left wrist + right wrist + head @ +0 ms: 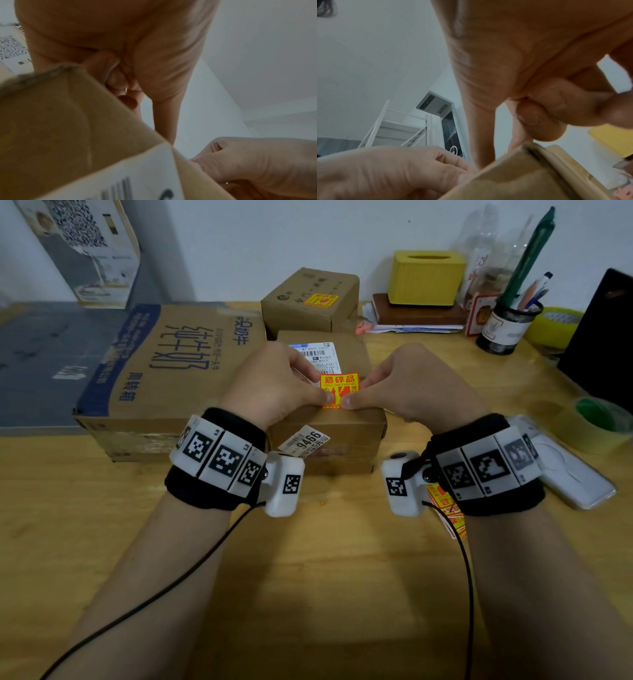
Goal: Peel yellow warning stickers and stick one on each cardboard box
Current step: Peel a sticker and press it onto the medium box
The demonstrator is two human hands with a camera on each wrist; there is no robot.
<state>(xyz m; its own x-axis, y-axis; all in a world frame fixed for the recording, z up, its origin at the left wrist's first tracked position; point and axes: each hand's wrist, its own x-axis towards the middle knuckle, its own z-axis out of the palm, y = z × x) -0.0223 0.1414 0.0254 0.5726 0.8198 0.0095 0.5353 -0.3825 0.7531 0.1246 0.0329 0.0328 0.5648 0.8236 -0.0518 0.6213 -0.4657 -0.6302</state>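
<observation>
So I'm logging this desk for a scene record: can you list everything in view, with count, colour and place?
Small cardboard box: 1, brown, centre, under both hands.
Warning sticker: 1, yellow-red, on that box's top, near its front edge.
Rear cardboard box: 1, brown, behind, already bearing a yellow sticker.
Large carton: 1, brown with blue print, left.
Sticker sheet: 1, yellow-red, mostly hidden under the right wrist.
Tissue box: 1, yellow, back right, on a brown book.
Pen holder: 1, black mesh, back right.
Tape roll: 1, green-yellow, far right.
Table: 1, wooden.
Left hand: fingertips on the sticker's left edge.
Right hand: fingertips on its right edge.
</observation>
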